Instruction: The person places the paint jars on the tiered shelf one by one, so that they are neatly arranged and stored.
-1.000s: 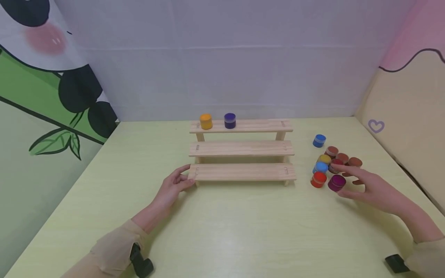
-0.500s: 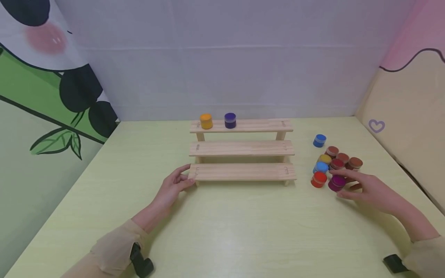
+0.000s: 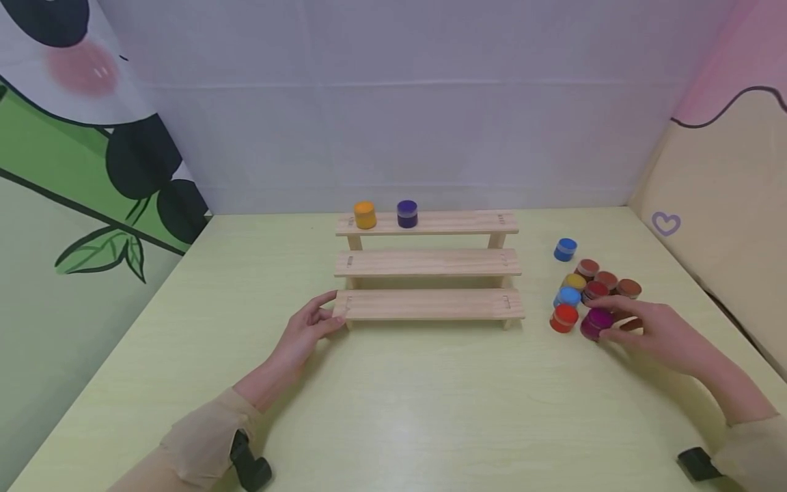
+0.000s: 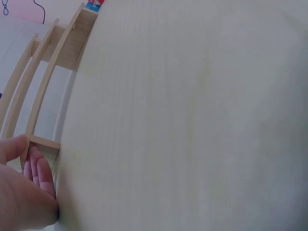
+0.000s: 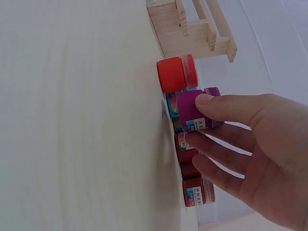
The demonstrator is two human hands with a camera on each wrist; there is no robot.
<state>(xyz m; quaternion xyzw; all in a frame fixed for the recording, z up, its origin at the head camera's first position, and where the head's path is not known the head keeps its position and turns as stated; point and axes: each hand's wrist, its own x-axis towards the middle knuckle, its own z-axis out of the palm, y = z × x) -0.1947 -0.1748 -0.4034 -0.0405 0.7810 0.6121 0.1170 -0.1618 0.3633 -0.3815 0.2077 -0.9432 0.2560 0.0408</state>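
My left hand (image 3: 307,331) grips the left end of the lowest step of a three-tier wooden display rack (image 3: 429,305), thumb on the front edge. In the left wrist view the fingers (image 4: 44,174) curl under that plank's end. My right hand (image 3: 660,335) pinches a purple paint jar (image 3: 596,324) between thumb and fingers; the right wrist view shows the thumb across the jar's side (image 5: 190,108). A red paint jar (image 3: 563,318) stands just left of it. On the top step sit an orange-yellow jar (image 3: 365,214) and a dark violet jar (image 3: 407,214).
Behind the purple jar cluster a light blue jar (image 3: 567,296), a yellow jar (image 3: 574,281), a dark red jar (image 3: 595,290) and several brownish jars (image 3: 628,288). A blue jar (image 3: 565,249) stands apart farther back. Fabric walls (image 3: 406,137) bound the table (image 3: 393,410).
My right hand has lowered slightly and closed its thumb and fingers onto the purple paint jar. The left hand keeps its grip on the rack.
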